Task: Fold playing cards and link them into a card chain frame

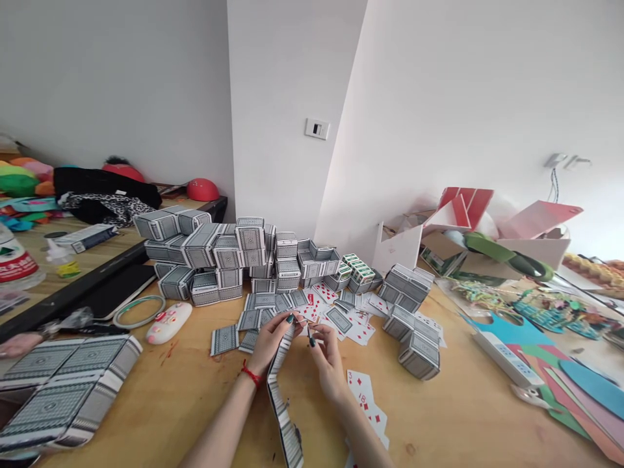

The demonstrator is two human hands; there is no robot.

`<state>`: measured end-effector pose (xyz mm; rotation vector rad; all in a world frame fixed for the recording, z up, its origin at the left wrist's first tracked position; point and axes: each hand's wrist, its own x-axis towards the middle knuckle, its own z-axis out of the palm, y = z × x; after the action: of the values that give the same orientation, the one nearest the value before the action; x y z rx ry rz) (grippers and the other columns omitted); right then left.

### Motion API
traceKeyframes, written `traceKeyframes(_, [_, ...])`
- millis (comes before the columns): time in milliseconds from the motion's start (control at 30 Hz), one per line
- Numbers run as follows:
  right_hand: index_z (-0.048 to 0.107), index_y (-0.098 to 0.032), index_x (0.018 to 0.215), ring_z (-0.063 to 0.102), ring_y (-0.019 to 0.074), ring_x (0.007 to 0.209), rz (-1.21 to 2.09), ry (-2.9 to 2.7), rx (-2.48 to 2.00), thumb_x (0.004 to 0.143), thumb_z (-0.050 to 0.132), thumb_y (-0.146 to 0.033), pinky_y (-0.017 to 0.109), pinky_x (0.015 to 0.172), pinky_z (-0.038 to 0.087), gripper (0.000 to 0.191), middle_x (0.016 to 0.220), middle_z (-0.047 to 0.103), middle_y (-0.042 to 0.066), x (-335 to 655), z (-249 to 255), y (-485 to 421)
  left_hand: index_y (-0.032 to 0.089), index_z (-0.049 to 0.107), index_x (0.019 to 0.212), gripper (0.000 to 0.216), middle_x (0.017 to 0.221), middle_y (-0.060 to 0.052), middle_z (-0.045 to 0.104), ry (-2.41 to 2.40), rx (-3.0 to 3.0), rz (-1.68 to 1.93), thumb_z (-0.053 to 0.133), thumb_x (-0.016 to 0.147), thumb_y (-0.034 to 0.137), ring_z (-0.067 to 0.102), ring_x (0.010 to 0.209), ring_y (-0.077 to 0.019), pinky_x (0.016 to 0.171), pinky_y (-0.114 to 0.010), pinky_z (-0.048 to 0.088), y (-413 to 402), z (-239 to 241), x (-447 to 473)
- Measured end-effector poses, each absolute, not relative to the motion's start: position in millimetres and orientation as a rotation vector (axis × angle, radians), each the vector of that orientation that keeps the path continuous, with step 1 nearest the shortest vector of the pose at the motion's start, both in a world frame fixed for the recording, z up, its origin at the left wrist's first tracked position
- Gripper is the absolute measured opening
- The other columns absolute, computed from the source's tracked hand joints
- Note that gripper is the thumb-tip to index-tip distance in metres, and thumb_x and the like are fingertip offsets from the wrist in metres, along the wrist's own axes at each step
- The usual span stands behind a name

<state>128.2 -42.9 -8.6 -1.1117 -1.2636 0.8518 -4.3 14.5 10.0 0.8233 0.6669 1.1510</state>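
My left hand [268,344], with a red string bracelet at the wrist, is closed on the upper end of a long strip of joined playing cards [288,435]. The strip bends down between my forearms toward the near edge of the view. Close to that upper end, the fingers of my right hand [329,364] are pinched together; what sits in them is too small to make out. Ahead of my hands lie loose playing cards [338,318], some face up. More face-up cards [363,396] lie beside my right forearm.
Stacked blocks of folded cards [199,247] stand along the back. Another card structure [419,354] is at right, and a large one [68,390] at near left. A white mouse-shaped object [169,322], tape ring [139,312], power strip [507,357] and coloured paper [592,383] also lie about.
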Motion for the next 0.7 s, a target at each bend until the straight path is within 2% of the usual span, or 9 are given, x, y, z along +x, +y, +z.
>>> traceKeyframes(167, [0.043,-0.025,0.101,0.050,0.0180,0.094,0.915,-1.265,-0.978,0.078,0.051,-0.039,0.033,0.081,0.043,0.029,0.101,0.051,0.005,121.2,-6.0,-43.9,0.015,0.064,0.086,0.034,0.089,-0.008,0.068,0.678,0.864,1.175,0.066,0.060,0.036,0.060,0.089,-0.0244,0.080,-0.037,0.047,10.9,19.2,-5.5])
traceKeyframes(433, [0.047,-0.023,0.096,0.054,0.0207,0.093,1.016,-1.150,-1.014,0.072,0.058,-0.042,0.036,0.076,0.048,0.032,0.097,0.057,0.007,123.3,-11.9,-40.4,0.014,0.065,0.089,0.031,0.093,-0.008,0.067,0.745,1.032,1.183,0.061,0.064,0.034,0.060,0.089,-0.0231,0.082,-0.034,0.046,11.7,18.3,-8.7])
traceKeyframes(700, [0.049,-0.022,0.093,0.058,0.0204,0.086,1.074,-1.123,-1.013,0.073,0.056,-0.043,0.035,0.069,0.051,0.030,0.097,0.058,0.007,123.8,-13.5,-40.0,0.015,0.065,0.089,0.030,0.093,-0.008,0.067,0.754,1.048,1.166,0.060,0.066,0.033,0.060,0.089,-0.0230,0.083,-0.034,0.046,12.4,16.3,-8.8])
